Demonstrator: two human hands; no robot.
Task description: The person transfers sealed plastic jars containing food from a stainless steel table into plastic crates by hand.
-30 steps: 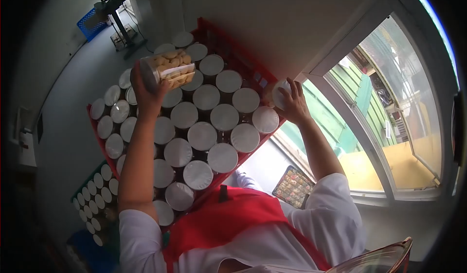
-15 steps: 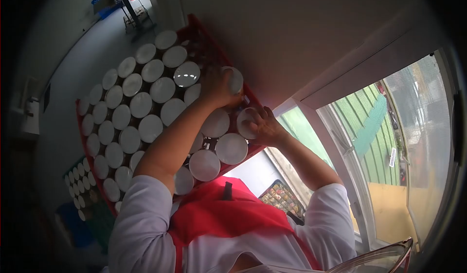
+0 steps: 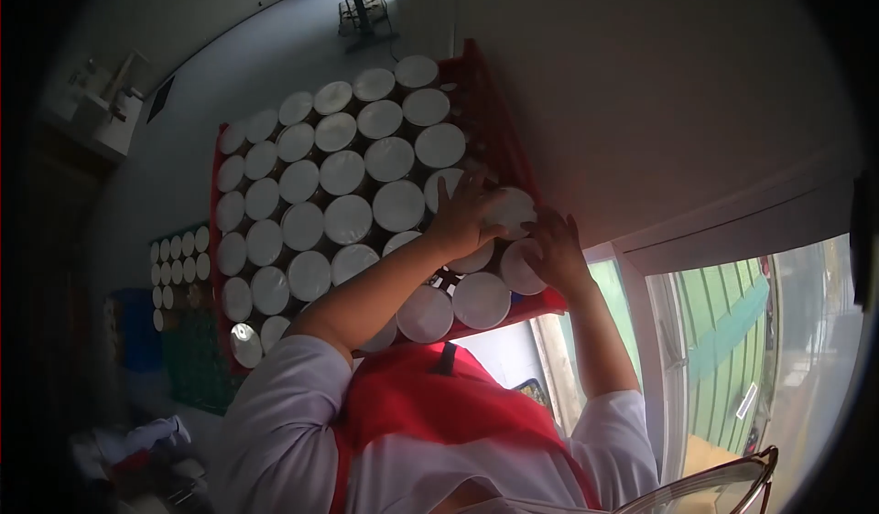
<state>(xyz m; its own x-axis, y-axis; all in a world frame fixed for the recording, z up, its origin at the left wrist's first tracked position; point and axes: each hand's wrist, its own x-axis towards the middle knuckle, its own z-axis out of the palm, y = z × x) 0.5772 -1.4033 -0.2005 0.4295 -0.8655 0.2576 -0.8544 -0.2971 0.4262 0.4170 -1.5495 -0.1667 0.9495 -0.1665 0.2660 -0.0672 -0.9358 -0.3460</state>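
Here, left hand (image 3: pixel 467 216) and right hand (image 3: pixel 554 253), fingers spread, touch a white lid (image 3: pixel 510 210)

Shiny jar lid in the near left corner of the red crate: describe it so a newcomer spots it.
Find the big red crate holding rows of round white lids. Go to its near left corner, beside the green crate. The shiny lid sits right in that corner, with a bright glare where its neighbours look duller.
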